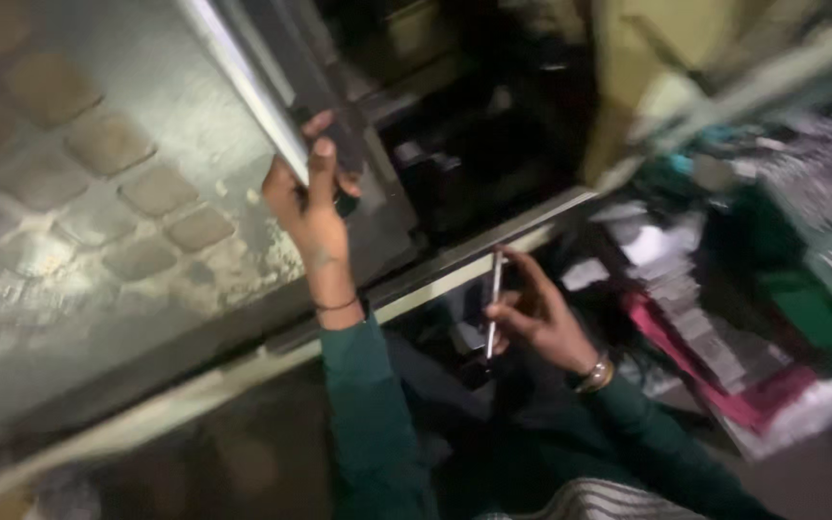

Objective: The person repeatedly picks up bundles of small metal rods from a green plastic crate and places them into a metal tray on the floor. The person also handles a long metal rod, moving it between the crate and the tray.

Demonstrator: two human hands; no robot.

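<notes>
Phone [494,300], one only, thin and seen edge-on, stands upright in the right hand [536,318], low in the middle of the view, just below a pale metal rail [455,265] that runs slantwise across the picture. The right hand is curled round it, thumb on one side and fingers behind, gripping it firmly. The left hand [312,197] is raised higher and to the left, closed on the edge of one sliding metal door [243,77], with the thumb in front and the fingers wrapped behind the frame. Both arms wear dark green sleeves [368,414]. One thin band sits on the left wrist and one bracelet [594,376] on the right. One tiled floor [98,183] of rounded stones lies to the left. To the right, blurred heaps of cloth [715,356], pink, green and white, are too smeared to count.
</notes>
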